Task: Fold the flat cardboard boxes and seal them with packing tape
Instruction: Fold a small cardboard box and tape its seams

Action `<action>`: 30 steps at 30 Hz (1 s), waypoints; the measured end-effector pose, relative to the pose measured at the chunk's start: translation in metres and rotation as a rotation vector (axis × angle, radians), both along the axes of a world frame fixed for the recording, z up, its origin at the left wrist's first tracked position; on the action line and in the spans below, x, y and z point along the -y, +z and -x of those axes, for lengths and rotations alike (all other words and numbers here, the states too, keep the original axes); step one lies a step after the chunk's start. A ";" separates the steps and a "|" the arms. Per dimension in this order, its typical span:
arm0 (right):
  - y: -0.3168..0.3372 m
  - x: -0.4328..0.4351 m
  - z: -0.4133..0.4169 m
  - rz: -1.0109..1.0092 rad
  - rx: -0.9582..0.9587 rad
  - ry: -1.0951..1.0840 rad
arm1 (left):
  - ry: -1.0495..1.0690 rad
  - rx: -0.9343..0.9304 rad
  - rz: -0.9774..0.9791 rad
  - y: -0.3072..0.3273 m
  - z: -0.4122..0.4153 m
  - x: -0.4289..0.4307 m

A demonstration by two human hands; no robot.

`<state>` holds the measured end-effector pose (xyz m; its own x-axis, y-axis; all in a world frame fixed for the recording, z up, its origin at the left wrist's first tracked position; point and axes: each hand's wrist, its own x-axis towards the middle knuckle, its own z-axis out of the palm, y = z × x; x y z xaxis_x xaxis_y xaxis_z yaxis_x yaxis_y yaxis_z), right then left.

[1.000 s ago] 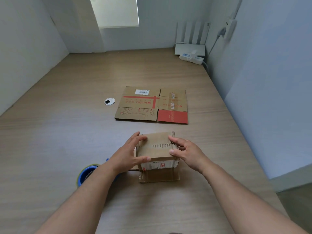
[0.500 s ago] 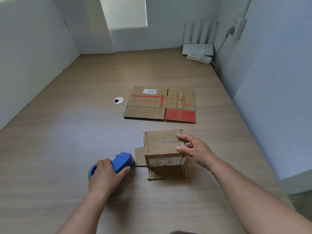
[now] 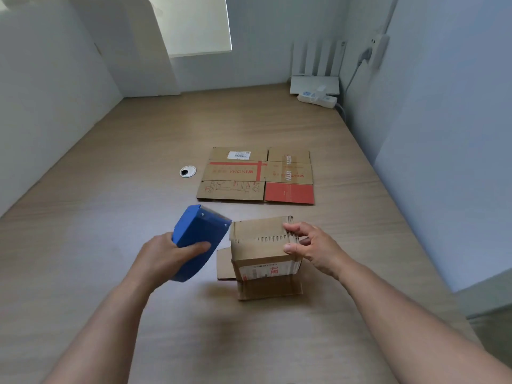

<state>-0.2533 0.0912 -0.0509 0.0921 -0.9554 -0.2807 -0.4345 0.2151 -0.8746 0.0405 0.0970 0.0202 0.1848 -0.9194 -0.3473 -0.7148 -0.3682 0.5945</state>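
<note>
Blue tape dispenser (image 3: pixel 198 239) is clenched in the left grip (image 3: pixel 166 253); just right of it the right grip (image 3: pixel 313 248) clasps the folded box (image 3: pixel 263 253), curled over its closed flaps. Sealing is in hand, I judge: tape must run over those flaps next. Beyond both grips lies a flat box (image 3: pixel 257 176).

Body parts in view: two hands and two forearms, entering from the near edge.

- Left hand (image 3: pixel 163 256): bare, nothing worn on the visible surface.
- Right hand (image 3: pixel 313 248): bare; the thumbnail (image 3: pixel 288 248) is short and rounded.
- Left forearm (image 3: pixel 110 314): uncovered from the wrist to the near frame edge.
- Right forearm (image 3: pixel 401 309): uncovered over the same extent.

Clothing above the forearms lies outside the frame and cannot be determined.
</note>
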 end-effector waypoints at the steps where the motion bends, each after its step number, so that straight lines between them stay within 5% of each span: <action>1: 0.000 0.000 0.000 -0.002 0.012 -0.002 | -0.096 -0.047 0.010 0.013 0.011 0.005; 4: 0.001 0.000 -0.001 -0.004 0.023 -0.002 | -0.422 0.000 -0.086 0.029 0.047 0.020; 8: -0.001 0.000 -0.003 0.010 -0.051 0.003 | -0.609 0.300 -0.117 0.008 0.073 0.032; 14: 0.003 -0.006 -0.002 0.033 -0.091 0.006 | -0.637 0.357 -0.077 -0.009 0.068 0.032; 30: 0.028 -0.009 -0.014 0.186 0.187 -0.200 | -0.623 0.258 -0.113 -0.001 0.064 0.035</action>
<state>-0.2394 0.1000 -0.0227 -0.0689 -0.9930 -0.0956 -0.2283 0.1089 -0.9675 -0.0239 0.0617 0.0188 -0.2768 -0.8417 -0.4636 -0.9274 0.1078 0.3582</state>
